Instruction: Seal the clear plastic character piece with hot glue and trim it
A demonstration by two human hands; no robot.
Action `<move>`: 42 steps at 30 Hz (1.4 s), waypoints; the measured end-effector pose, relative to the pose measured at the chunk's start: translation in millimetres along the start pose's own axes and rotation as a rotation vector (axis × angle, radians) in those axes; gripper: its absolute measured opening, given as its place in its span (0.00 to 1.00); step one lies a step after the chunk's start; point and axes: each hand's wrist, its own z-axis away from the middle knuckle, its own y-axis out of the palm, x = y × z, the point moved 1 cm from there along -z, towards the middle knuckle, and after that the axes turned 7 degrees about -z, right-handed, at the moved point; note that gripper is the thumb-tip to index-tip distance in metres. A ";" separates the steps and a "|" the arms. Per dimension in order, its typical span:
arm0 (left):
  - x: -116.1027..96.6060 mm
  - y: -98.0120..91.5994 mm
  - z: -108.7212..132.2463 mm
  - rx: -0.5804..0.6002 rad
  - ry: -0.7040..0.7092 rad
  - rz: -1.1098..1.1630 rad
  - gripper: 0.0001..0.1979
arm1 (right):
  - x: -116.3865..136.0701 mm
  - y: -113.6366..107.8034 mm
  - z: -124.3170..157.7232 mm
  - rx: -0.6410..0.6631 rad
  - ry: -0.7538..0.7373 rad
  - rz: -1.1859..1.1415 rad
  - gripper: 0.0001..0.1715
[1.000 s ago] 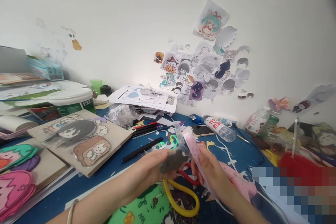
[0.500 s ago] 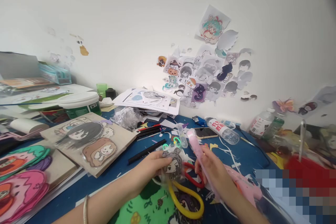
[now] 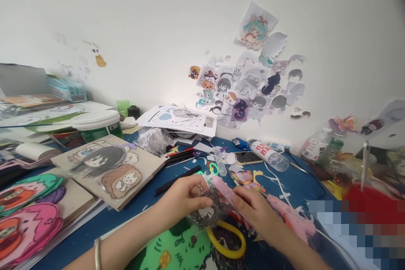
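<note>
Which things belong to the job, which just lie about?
Likely the job:
grey character cutout in clear plastic, left hand
long pink stick, right hand

Seemingly lying about:
clear plastic bottle on its side
round white-lidded green tub
dark flat phone

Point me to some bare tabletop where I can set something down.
Largest: the blue tabletop between the drawing-covered board and left forearm, tiny scraps aside. Smaller: a patch right of the white cable, beyond the pink object. Crowded: around left hand and right hand, with green sheet and yellow handle.
</note>
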 end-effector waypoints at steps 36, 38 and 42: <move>-10.8 13.5 6.8 -0.032 -0.160 0.598 0.17 | -5.0 -0.8 -1.2 -0.259 0.007 -0.158 0.32; -8.8 16.5 6.8 -0.017 -0.163 0.579 0.17 | -7.4 1.8 -2.0 -0.261 0.026 -0.091 0.29; -4.1 20.8 6.5 -0.011 -0.211 0.481 0.17 | -6.1 -1.8 -2.9 -0.331 -0.072 0.334 0.28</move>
